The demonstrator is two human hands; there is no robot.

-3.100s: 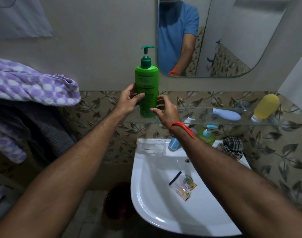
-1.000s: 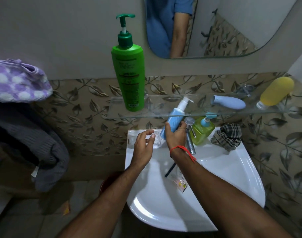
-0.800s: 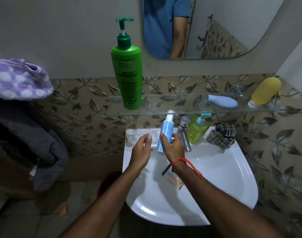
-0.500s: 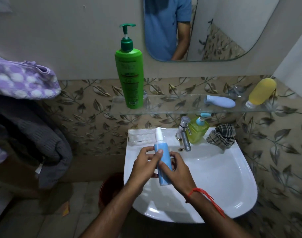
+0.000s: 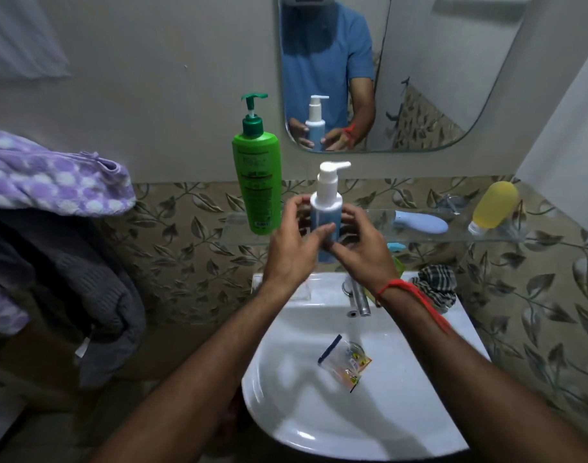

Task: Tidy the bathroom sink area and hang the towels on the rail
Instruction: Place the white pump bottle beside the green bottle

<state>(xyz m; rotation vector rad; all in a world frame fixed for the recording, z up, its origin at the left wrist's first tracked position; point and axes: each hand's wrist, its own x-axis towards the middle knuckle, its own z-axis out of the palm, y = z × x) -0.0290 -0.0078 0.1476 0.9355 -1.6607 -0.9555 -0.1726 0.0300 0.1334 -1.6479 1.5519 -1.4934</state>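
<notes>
A small blue pump bottle (image 5: 326, 208) with a white pump top is held upright in front of the glass shelf (image 5: 419, 237). My left hand (image 5: 294, 248) and my right hand (image 5: 359, 248) both grip it from the sides. A tall green pump bottle (image 5: 257, 182) stands on the shelf's left end. On the left, a purple spotted towel (image 5: 52, 177) and a dark grey towel (image 5: 82, 289) lie heaped. A checked cloth (image 5: 436, 289) sits on the white sink's (image 5: 403, 412) right rim.
The shelf also holds a pale blue object (image 5: 419, 222) and a tipped yellow bottle (image 5: 495, 203). A plastic wrapper (image 5: 347, 362) lies in the basin by the tap (image 5: 359, 295). A green soap bottle is mostly hidden behind my right hand. A mirror (image 5: 419, 78) hangs above.
My right hand took the blue bottle from beside the tap, my left hand joined it, and both lifted it from over the basin up to shelf height.
</notes>
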